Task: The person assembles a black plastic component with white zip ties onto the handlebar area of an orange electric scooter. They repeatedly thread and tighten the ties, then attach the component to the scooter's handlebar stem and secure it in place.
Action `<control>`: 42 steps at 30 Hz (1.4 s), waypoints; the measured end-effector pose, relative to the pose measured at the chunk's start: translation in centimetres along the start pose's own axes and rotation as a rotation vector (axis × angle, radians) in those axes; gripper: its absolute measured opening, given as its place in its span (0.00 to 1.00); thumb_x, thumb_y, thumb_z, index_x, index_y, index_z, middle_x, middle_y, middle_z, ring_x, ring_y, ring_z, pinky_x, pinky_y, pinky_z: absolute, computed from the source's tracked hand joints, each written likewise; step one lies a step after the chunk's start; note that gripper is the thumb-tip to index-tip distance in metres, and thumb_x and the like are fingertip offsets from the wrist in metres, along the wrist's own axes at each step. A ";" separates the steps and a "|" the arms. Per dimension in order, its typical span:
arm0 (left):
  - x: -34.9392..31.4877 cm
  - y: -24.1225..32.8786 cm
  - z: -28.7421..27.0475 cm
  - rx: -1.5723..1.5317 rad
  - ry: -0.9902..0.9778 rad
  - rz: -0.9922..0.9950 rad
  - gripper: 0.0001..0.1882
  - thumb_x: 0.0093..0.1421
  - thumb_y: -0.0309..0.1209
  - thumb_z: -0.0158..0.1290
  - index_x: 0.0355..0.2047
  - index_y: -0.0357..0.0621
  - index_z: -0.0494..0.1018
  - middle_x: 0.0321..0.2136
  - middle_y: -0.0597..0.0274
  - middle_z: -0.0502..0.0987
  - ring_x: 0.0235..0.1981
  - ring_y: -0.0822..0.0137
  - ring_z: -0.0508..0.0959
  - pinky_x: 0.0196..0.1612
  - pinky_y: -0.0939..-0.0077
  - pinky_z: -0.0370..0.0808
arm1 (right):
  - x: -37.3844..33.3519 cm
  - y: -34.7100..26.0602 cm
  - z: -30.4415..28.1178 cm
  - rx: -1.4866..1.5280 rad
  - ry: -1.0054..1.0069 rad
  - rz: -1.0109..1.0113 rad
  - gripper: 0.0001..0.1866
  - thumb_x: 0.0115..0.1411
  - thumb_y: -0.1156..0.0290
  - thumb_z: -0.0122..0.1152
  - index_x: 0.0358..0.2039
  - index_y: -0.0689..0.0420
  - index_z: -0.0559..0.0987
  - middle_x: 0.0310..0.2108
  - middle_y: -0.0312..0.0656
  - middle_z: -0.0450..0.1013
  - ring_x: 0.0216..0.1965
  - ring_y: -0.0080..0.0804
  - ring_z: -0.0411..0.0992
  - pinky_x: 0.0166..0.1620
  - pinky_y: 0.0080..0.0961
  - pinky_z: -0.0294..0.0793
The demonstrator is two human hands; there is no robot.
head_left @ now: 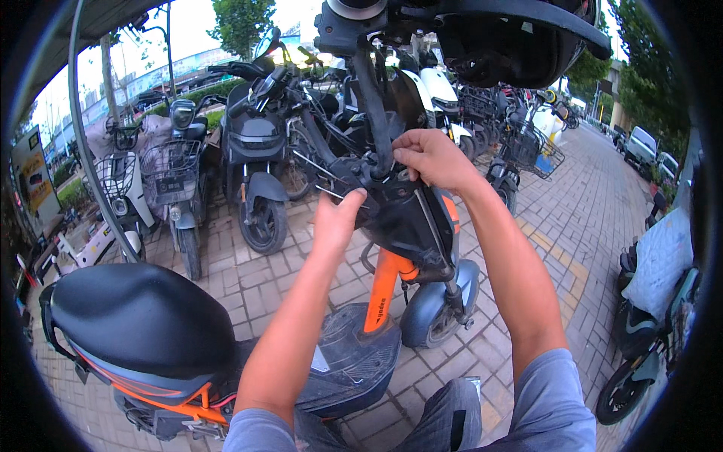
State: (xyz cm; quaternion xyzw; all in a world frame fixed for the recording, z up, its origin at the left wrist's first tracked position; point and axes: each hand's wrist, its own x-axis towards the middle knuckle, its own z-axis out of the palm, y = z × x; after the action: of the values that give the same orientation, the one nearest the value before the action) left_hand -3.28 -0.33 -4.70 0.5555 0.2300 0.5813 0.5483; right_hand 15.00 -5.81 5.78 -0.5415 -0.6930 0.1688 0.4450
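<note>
An orange and black electric scooter (385,290) stands before me, its black front housing (407,226) below the handlebar area. My left hand (335,222) is closed at the left edge of this housing, thumb on top. Beside that thumb a thin silvery rod (330,193) sticks out; its other end is hidden. At the top of the housing my right hand (433,160) pinches with thumb and forefinger, right beside a thick black cable sleeve (374,113). What lies between those fingertips is too small to tell. Dark parts and wires between the hands are hard to make out.
The scooter's black seat (143,320) is at the lower left, its footboard (350,354) under my arms. A dark scooter (256,158) and others are parked behind. Another two-wheeler with a pale quilted cover (659,260) stands at right. Brick paving (557,248) lies underneath.
</note>
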 end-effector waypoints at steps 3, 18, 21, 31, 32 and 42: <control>0.1 0.4 -0.1 0.020 0.016 -0.048 0.23 0.57 0.34 0.58 0.50 0.33 0.70 0.42 0.58 0.77 0.42 0.67 0.76 0.48 0.73 0.72 | 0.4 -0.2 -0.3 0.054 -0.002 0.023 0.12 0.64 0.72 0.57 0.44 0.66 0.77 0.23 0.33 0.72 0.21 0.17 0.69 0.20 0.14 0.64; 0.3 0.3 -0.3 -0.051 0.003 -0.046 0.20 0.56 0.33 0.58 0.47 0.35 0.72 0.40 0.60 0.77 0.40 0.68 0.76 0.47 0.73 0.73 | 0.4 0.7 0.8 0.115 0.068 -0.058 0.10 0.68 0.72 0.50 0.45 0.66 0.72 0.29 0.39 0.74 0.26 0.20 0.73 0.29 0.19 0.74; 0.4 0.3 -0.7 -0.030 -0.007 -0.049 0.21 0.56 0.34 0.58 0.47 0.35 0.72 0.40 0.60 0.77 0.40 0.68 0.76 0.46 0.74 0.73 | -0.4 -0.2 1.2 -0.025 0.146 -0.059 0.11 0.68 0.73 0.50 0.46 0.66 0.72 0.32 0.41 0.76 0.27 0.21 0.74 0.30 0.19 0.75; 0.2 -0.6 -0.3 -0.034 -0.015 0.016 0.18 0.55 0.40 0.59 0.40 0.43 0.70 0.25 0.72 0.68 0.21 0.79 0.65 0.23 0.81 0.60 | 0.4 0.6 0.8 -0.172 0.396 -0.168 0.12 0.58 0.72 0.61 0.40 0.64 0.82 0.33 0.49 0.80 0.33 0.37 0.80 0.39 0.29 0.76; 0.1 -0.6 -0.2 -0.048 -0.009 0.019 0.19 0.55 0.40 0.59 0.41 0.43 0.70 0.26 0.71 0.69 0.23 0.78 0.67 0.24 0.81 0.62 | 0.4 0.5 1.1 -0.203 0.391 -0.142 0.12 0.57 0.72 0.62 0.40 0.64 0.82 0.33 0.50 0.80 0.34 0.38 0.80 0.40 0.29 0.76; 0.9 -3.1 -0.4 -0.154 -0.012 0.114 0.21 0.56 0.34 0.60 0.47 0.33 0.72 0.39 0.58 0.79 0.39 0.68 0.77 0.45 0.73 0.74 | 0.5 1.0 2.2 -0.372 0.405 -0.230 0.12 0.56 0.72 0.61 0.39 0.63 0.82 0.34 0.53 0.79 0.38 0.48 0.79 0.43 0.34 0.76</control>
State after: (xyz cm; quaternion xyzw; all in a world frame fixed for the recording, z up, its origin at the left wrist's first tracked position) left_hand -2.25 1.51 -7.22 0.5272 0.1494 0.6241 0.5570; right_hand 13.90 -4.42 4.09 -0.5541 -0.6661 -0.1240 0.4837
